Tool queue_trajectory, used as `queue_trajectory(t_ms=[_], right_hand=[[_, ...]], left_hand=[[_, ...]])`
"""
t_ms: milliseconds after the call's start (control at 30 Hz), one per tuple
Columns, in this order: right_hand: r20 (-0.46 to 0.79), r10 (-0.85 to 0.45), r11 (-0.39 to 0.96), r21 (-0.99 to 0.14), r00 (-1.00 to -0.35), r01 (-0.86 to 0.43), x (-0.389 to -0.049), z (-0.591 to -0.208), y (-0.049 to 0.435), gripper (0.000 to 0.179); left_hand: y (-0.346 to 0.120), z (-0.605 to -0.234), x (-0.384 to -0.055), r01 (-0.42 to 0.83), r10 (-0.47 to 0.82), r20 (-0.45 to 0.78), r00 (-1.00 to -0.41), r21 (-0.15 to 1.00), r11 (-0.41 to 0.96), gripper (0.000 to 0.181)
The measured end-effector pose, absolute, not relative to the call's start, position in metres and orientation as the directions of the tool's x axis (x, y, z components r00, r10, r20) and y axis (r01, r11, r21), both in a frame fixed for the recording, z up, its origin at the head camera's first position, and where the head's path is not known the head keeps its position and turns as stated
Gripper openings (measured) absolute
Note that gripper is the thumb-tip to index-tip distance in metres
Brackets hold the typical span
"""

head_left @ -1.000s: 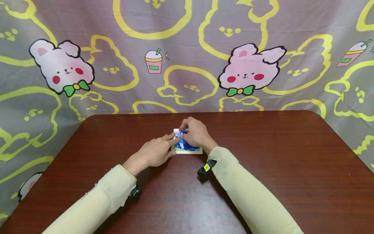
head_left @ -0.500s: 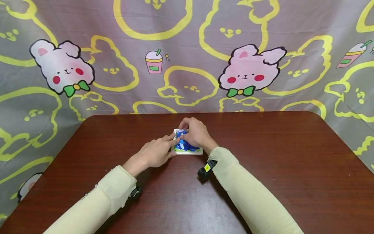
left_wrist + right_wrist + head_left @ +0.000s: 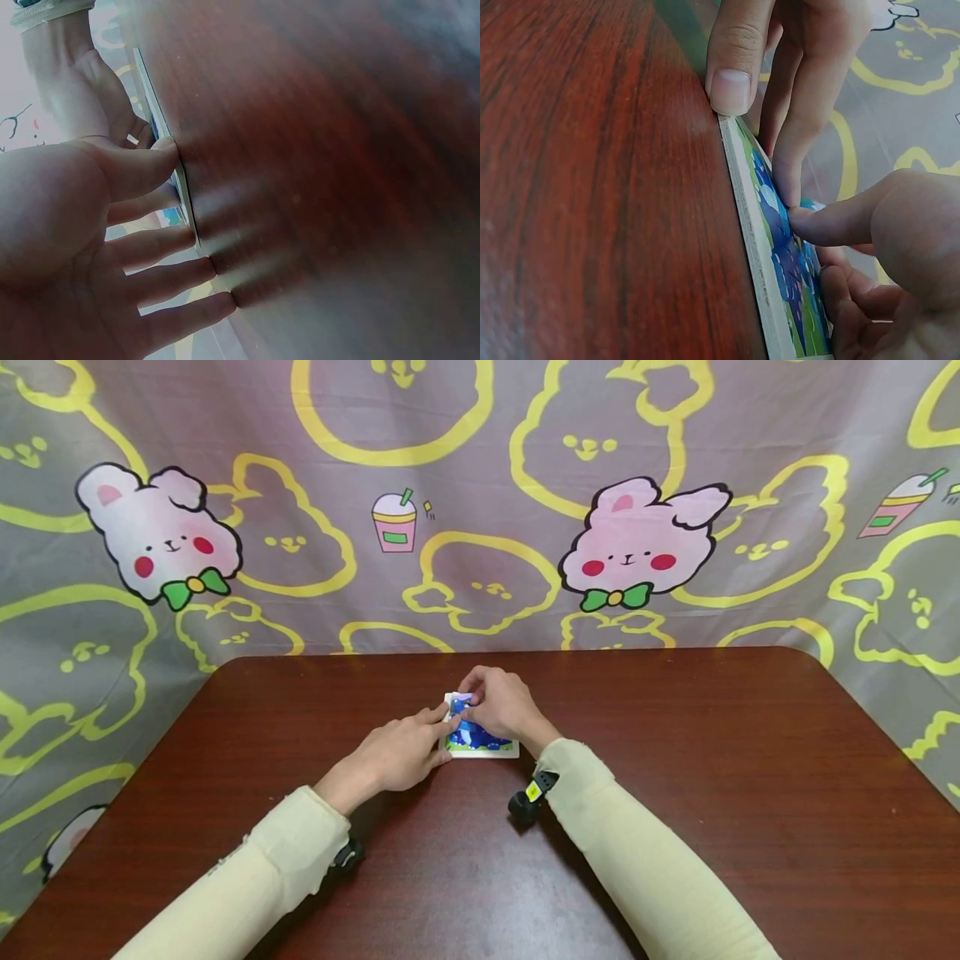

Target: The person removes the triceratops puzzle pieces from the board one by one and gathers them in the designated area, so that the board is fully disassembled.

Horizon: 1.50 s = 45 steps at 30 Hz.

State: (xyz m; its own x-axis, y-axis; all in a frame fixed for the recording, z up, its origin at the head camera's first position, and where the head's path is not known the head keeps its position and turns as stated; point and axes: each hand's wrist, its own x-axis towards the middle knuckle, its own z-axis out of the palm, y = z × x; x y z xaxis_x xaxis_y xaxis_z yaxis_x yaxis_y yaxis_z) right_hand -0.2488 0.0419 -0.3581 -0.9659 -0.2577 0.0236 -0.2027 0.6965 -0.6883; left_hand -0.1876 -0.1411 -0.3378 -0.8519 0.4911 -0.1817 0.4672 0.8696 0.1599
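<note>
A small flat jigsaw puzzle (image 3: 482,742) with a pale border and a blue dinosaur picture lies on the table. My left hand (image 3: 401,750), its fingers extended, steadies the puzzle's left side. The left wrist view has the thumb (image 3: 154,159) against the near edge and some fingertips down on the table. Over the upper part of the puzzle, my right hand (image 3: 506,703) curls its thumb and forefinger about a puzzle piece (image 3: 462,699) at the top left corner. In the right wrist view, the thumb (image 3: 832,223) touches the picture; the fingers hide part of the piece.
The dark red-brown wooden table (image 3: 675,793) has rounded far corners. Right behind its far edge hangs a grey cloth (image 3: 495,502) printed with rabbits and yellow outlines. A black wrist camera (image 3: 522,807) hangs below the right sleeve.
The top left puzzle piece looked pale and tilted a second ago and now lies flatter under the right fingers. The left hand has stayed in place.
</note>
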Motion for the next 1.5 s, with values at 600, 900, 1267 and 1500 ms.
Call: queue_trajectory(t_ms=[600, 900, 1267, 1500], right_hand=[[0.002, -0.245, 0.695, -0.697, -0.970, -0.177, -0.251, -0.357, 0.050, 0.027], [-0.028, -0.212, 0.624, -0.773, -0.977, -0.113, -0.255, -0.355, 0.063, 0.028], [-0.011, -0.219, 0.568, -0.814, -0.976, -0.118, -0.255, -0.350, 0.075, 0.028], [0.054, -0.270, 0.566, -0.799, -0.961, -0.204, -0.254, -0.346, 0.096, 0.029]], left_hand=[[-0.140, -0.339, -0.188, 0.454, 0.480, -0.172, -0.860, 0.168, 0.875, 0.059], [-0.139, -0.339, -0.189, 0.450, 0.478, -0.182, -0.859, 0.174, 0.876, 0.059], [-0.139, -0.337, -0.190, 0.445, 0.481, -0.196, -0.854, 0.203, 0.872, 0.060], [-0.139, -0.337, -0.190, 0.413, 0.459, -0.224, -0.860, 0.221, 0.883, 0.060]])
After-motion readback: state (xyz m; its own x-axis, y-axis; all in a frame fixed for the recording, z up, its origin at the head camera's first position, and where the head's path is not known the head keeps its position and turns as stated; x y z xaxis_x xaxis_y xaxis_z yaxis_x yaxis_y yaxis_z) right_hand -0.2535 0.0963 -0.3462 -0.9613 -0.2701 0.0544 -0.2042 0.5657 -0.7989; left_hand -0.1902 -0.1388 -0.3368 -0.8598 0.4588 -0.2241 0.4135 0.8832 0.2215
